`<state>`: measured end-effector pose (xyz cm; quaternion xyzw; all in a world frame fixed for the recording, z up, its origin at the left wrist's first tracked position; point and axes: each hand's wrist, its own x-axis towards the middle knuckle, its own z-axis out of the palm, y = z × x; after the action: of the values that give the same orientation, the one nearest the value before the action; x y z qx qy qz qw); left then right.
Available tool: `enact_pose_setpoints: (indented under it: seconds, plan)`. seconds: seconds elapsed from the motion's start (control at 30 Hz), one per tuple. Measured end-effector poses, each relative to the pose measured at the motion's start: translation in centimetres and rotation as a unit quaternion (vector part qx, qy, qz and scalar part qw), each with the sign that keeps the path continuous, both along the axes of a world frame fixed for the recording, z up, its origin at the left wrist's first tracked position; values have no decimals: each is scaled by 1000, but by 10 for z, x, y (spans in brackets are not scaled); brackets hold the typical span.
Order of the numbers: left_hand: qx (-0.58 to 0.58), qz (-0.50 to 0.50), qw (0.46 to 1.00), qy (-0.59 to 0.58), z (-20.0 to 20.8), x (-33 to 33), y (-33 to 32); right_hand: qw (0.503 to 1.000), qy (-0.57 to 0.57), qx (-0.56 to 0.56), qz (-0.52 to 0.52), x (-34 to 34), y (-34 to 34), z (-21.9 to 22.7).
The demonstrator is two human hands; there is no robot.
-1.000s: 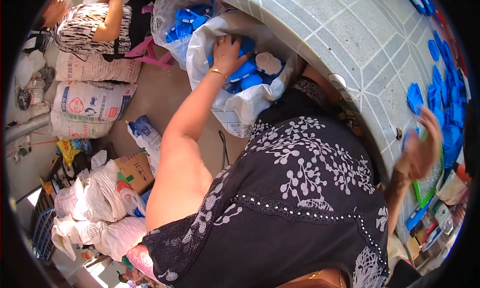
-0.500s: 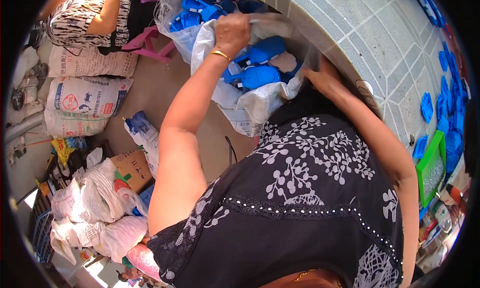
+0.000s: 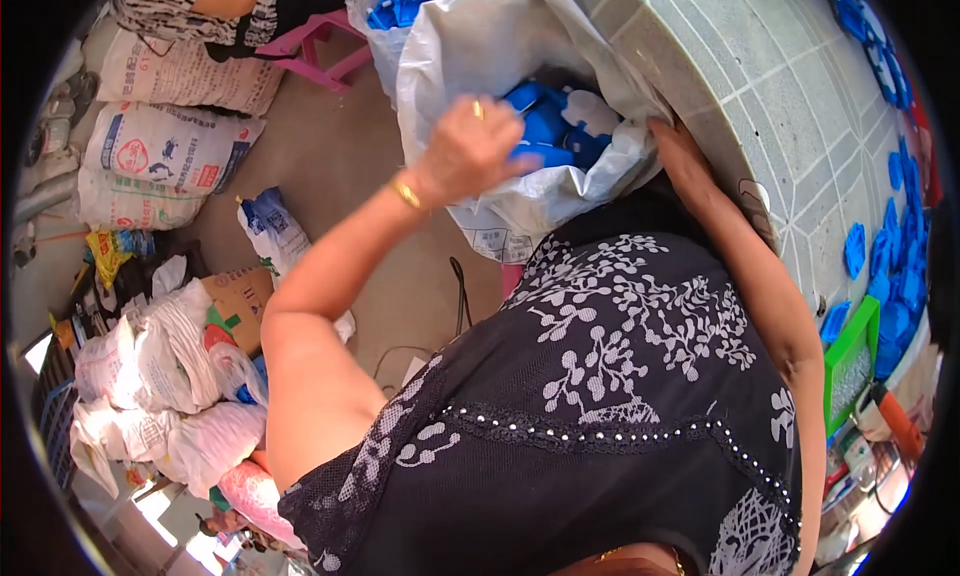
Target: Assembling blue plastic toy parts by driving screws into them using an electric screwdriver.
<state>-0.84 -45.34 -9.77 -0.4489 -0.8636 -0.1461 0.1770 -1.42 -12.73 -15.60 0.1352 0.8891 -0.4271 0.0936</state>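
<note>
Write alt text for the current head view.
A person's right hand is at the rim of an open white sack holding blue pieces, with the left hand in front of its opening. A grey table beside it holds more blue pieces and a green-framed object.

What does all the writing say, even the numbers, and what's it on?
I won't copy the words, but here's where print shows:
Near sack: red emblem, blue shapes and lettering.
Far sack: lettering.
Open white bag: print too small to read.
Cardboard box: dark marks, too small.
Blue-and-white packet: too small.
</note>
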Motion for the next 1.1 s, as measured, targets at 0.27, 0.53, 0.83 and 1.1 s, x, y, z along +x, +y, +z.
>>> enact_pose_setpoints:
  seconds: [0.27, 0.53, 0.83, 1.1]
  plan:
    - [-215, 158, 901, -342, -84, 72, -50, 999, 3, 8, 37, -8, -1, -20]
    - [-95, 36, 870, -482, 13, 87, -24, 994, -81, 73, 13, -8, 39, -90]
    - [-218, -11, 912, -347, -52, 3, 53, 981, -42, -83, 170, 24, -13, 61]
    - [-403, -210, 770, -448, 46, -41, 72, 932, 139, -206, 266, 77, 90, 214]
